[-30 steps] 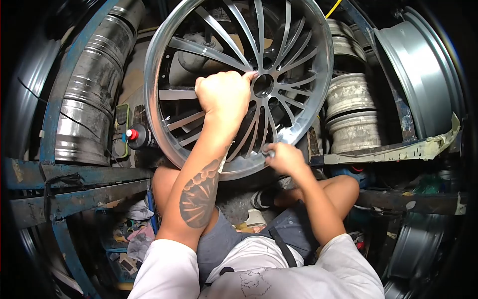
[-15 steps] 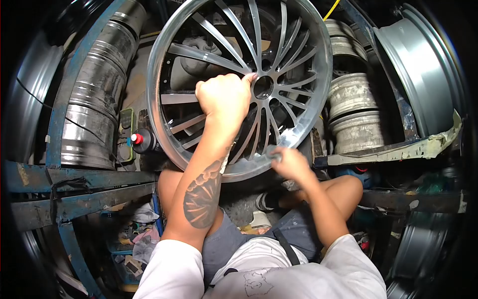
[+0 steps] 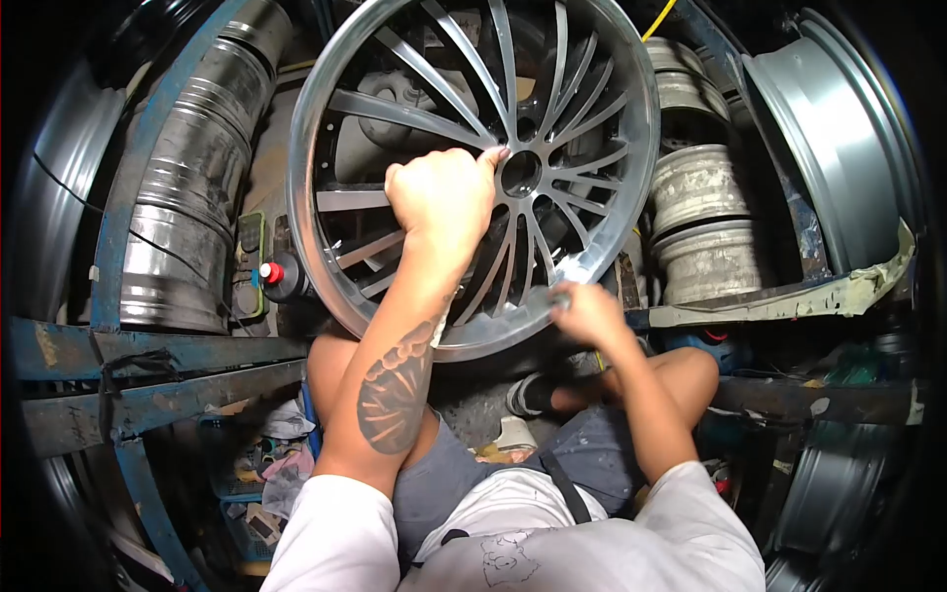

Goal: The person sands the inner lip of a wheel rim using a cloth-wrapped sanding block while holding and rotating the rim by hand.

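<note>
A large polished multi-spoke alloy wheel [image 3: 345, 109] stands upright in front of me, resting between my knees. My left hand [image 3: 441, 197] is closed around its spokes just left of the hub hole [image 3: 521, 173], thumb pointing at the hub. My right hand [image 3: 588, 312] presses a small grey pad [image 3: 559, 295] against the lower right part of the rim lip. The pad is mostly hidden under my fingers.
Blue metal racks [image 3: 109, 237] hold stacked bare rims [image 3: 182, 187] on the left and more rims [image 3: 695, 207] on the right. A dark can with a red cap [image 3: 279, 277] sits left of the wheel. Rags and clutter [image 3: 276, 459] lie on the floor.
My right hand has slid along the lower rim lip, first down and right, then up toward the right. The left hand keeps its grip on the spokes. The wheel shifted slightly.
</note>
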A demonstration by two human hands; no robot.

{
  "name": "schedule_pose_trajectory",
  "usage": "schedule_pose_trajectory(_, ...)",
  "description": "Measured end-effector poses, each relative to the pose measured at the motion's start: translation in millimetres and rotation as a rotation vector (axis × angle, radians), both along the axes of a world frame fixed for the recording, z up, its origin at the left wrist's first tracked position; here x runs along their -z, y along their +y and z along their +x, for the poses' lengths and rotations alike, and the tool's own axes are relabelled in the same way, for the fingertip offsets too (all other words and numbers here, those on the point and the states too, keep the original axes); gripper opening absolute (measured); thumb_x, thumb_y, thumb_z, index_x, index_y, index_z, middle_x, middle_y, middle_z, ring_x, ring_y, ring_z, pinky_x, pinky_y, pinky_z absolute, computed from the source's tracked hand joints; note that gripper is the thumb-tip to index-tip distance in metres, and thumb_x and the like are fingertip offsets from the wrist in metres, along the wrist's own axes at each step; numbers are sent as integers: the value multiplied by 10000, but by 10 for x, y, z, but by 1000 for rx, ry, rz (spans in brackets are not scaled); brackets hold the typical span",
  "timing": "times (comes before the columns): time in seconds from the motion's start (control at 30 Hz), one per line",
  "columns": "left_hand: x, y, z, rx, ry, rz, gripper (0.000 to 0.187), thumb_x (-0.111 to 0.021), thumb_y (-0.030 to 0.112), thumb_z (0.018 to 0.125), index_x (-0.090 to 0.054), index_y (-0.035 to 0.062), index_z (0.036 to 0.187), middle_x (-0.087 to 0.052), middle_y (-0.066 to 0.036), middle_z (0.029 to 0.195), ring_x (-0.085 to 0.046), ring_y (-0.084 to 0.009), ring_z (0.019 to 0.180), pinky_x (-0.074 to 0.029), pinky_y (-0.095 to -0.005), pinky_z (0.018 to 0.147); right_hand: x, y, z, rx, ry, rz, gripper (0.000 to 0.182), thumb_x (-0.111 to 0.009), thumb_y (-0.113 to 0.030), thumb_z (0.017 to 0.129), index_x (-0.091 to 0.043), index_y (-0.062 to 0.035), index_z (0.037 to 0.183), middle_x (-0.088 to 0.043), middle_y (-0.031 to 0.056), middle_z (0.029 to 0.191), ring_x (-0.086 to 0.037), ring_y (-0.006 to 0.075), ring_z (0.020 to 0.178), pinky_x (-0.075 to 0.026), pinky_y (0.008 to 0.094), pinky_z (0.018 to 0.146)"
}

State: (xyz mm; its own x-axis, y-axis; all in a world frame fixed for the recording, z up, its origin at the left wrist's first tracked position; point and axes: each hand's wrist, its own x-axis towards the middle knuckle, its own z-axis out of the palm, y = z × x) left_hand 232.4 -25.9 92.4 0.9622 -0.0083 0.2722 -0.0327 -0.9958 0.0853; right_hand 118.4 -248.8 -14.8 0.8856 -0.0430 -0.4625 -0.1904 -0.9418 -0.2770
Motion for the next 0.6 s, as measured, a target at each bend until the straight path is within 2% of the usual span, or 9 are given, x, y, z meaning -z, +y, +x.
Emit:
schedule_pose_trajectory(0.07, 23, -8, -24, 3, 9, -2, 621, -530, 629, 971, -748, 140, 658, -702, -65, 616, -701, -256, 583, -468, -422, 653, -39, -41, 22, 47, -22, 22, 346, -693, -305, 835, -745, -202, 1161, -757, 188, 1043, -732, 387, 989, -579, 497, 906)
schedule_pose_trajectory(0.13, 35, -33, -17, -8, -15, -3, 627, -529, 631, 972, -744, 137, 652, -698, -68, 609, -700, -257, 580, -468, -421, 651, 30, 266, -196, -82, -66, -128, 363, -692, -295, 833, -748, -205, 1180, -759, 182, 1042, -733, 373, 992, -583, 495, 891)
schedule_pose_trajectory(0.17, 53, -26, -28, -3, -45, -9, 624, -527, 626, 976, -745, 135, 657, -700, -69, 614, -701, -257, 582, -469, -420, 650, -170, 439, -241, -122, -5, -146, 386, -699, -285, 830, -737, -192, 1203, -754, 204, 1030, -731, 384, 989, -583, 497, 892)
schedule_pose_trajectory(0.3, 78, -1, -81, 28, -83, -16, 619, -542, 630, 965, -741, 136, 648, -694, -65, 603, -693, -260, 564, -469, -422, 651, -65, -35, -41, 63, -30, 58, 385, -716, -289, 825, -717, -176, 1193, -747, 240, 991, -728, 417, 975, -578, 511, 892)
schedule_pose_trajectory(0.4, 55, -22, -102, 26, -91, -15, 657, -544, 621, 970, -723, 102, 609, -676, -103, 569, -684, -288, 525, -501, -416, 572, -74, 347, -280, -67, -42, -122, 384, -713, -294, 831, -741, -200, 1202, -761, 187, 1010, -735, 364, 992, -580, 493, 893)
schedule_pose_trajectory(0.53, 119, 1, -120, 81, -193, -14, 659, -535, 624, 974, -724, 110, 606, -676, -98, 567, -686, -283, 523, -501, -423, 556, 6, -15, -71, 13, -38, -4, 371, -709, -303, 847, -713, -159, 1189, -745, 242, 1003, -725, 404, 993, -571, 508, 908)
schedule_pose_trajectory(0.57, 106, -5, -123, 74, -168, -23, 660, -534, 626, 973, -727, 109, 612, -678, -100, 570, -686, -284, 523, -503, -424, 561, 47, -53, -47, 43, -28, 62, 371, -705, -302, 849, -697, -147, 1186, -744, 242, 1009, -723, 415, 987, -570, 514, 907)
schedule_pose_trajectory(0.6, 69, -19, -111, 55, -120, -15, 645, -535, 626, 972, -733, 120, 624, -684, -90, 580, -689, -276, 536, -492, -422, 586, 27, 59, -87, 2, -32, 19, 376, -704, -302, 848, -700, -147, 1192, -748, 227, 1017, -723, 405, 993, -569, 508, 911)
